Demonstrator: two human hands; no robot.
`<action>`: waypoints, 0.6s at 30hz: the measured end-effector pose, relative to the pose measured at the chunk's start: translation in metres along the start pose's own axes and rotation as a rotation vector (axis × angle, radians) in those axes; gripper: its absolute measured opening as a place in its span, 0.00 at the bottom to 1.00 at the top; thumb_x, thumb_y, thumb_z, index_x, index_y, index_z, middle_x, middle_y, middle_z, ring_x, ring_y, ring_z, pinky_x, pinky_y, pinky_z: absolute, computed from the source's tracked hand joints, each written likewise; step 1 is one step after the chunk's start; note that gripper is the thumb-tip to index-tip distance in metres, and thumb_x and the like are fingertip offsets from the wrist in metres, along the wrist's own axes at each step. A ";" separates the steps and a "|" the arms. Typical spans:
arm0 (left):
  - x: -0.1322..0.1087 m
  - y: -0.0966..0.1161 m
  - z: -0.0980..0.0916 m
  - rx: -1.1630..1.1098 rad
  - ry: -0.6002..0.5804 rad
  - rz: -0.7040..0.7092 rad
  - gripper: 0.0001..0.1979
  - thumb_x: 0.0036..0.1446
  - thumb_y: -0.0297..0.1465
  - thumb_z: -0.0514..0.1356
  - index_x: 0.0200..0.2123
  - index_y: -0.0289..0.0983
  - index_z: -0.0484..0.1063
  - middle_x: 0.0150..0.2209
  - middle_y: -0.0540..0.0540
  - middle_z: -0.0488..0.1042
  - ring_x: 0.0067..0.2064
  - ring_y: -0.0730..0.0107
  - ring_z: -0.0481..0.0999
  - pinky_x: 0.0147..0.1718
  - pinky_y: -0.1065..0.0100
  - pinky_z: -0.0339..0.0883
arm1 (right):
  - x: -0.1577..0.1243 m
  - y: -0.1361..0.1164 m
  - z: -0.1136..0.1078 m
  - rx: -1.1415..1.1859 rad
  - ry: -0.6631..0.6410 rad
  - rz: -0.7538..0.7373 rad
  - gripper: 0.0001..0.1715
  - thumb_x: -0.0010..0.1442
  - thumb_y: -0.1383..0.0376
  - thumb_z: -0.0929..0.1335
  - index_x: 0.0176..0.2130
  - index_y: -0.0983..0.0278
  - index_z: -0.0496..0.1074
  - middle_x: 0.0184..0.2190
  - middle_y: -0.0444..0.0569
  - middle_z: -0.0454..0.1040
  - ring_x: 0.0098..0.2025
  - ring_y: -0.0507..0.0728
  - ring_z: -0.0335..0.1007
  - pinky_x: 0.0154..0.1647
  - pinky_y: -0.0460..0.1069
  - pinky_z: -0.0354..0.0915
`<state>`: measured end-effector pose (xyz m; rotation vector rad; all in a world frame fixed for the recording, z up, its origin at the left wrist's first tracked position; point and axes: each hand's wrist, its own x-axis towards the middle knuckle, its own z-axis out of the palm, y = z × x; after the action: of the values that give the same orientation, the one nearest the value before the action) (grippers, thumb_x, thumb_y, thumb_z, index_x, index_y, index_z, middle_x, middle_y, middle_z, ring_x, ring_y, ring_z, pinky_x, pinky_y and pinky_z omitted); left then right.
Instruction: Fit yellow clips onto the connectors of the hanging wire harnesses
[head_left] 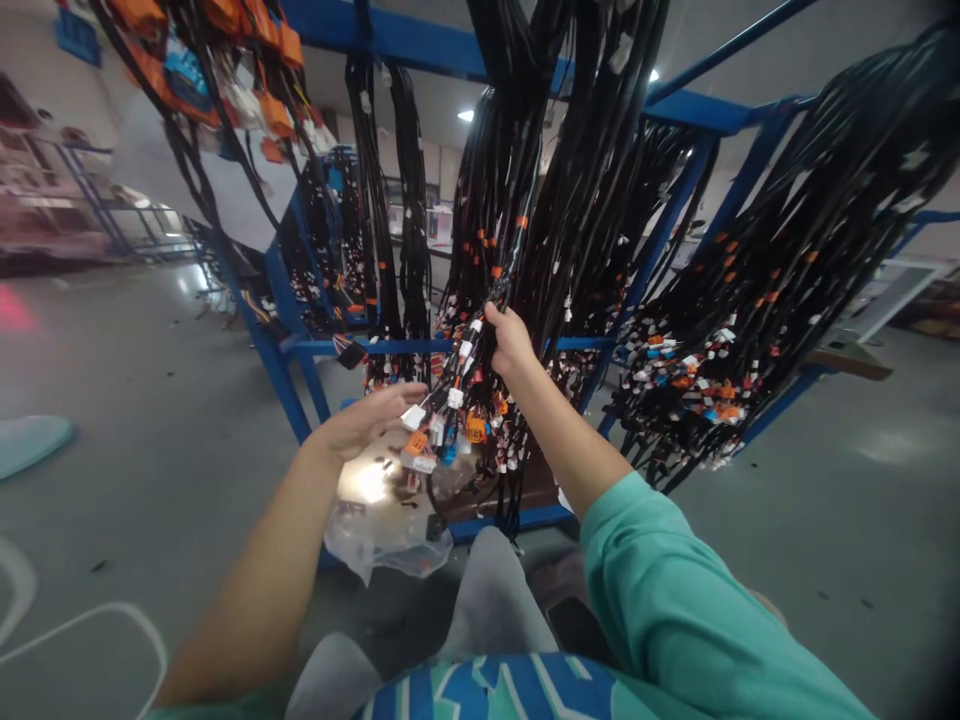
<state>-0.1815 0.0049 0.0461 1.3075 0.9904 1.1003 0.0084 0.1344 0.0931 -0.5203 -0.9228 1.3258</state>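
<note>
My right hand is wrapped round a bundle of black wire harnesses that hangs from the blue rack. Below that grip the bundle fans out into many small plugs, among them a white connector, an orange connector and a blue connector. My left hand is beside these ends on the left, fingers stretched out, with nothing held in it. Whether its fingertips touch the white connector, I cannot tell.
A blue metal rack carries several thick cable bunches, with another large bunch at right. Orange connectors hang close at upper left. Low in the rack lies a clear plastic bag. Grey floor extends to the left.
</note>
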 end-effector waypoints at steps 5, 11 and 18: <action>0.015 0.027 0.019 0.173 0.123 0.109 0.28 0.40 0.44 0.69 0.44 0.36 0.72 0.46 0.39 0.75 0.47 0.58 0.73 0.42 0.64 0.64 | -0.002 0.000 0.006 0.088 0.013 0.040 0.03 0.54 0.67 0.66 0.30 0.61 0.63 0.20 0.38 0.67 0.25 0.53 0.67 0.37 0.52 0.70; 0.051 0.031 0.061 0.012 -0.120 0.046 0.20 0.37 0.39 0.70 0.31 0.34 0.71 0.25 0.45 0.76 0.27 0.65 0.75 0.31 0.63 0.69 | -0.006 -0.004 0.018 0.104 0.020 0.019 0.03 0.56 0.67 0.65 0.30 0.61 0.63 0.19 0.38 0.65 0.24 0.52 0.66 0.37 0.51 0.70; 0.051 0.031 0.065 -0.151 -0.093 -0.016 0.09 0.39 0.26 0.63 0.27 0.33 0.69 0.21 0.45 0.75 0.21 0.64 0.75 0.21 0.66 0.69 | -0.004 -0.010 0.012 -0.007 -0.173 0.115 0.11 0.59 0.56 0.64 0.34 0.62 0.65 0.23 0.41 0.69 0.31 0.54 0.69 0.39 0.52 0.69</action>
<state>-0.1089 0.0390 0.0822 1.2151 0.8314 1.0711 0.0040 0.1263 0.1065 -0.4748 -1.0525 1.4893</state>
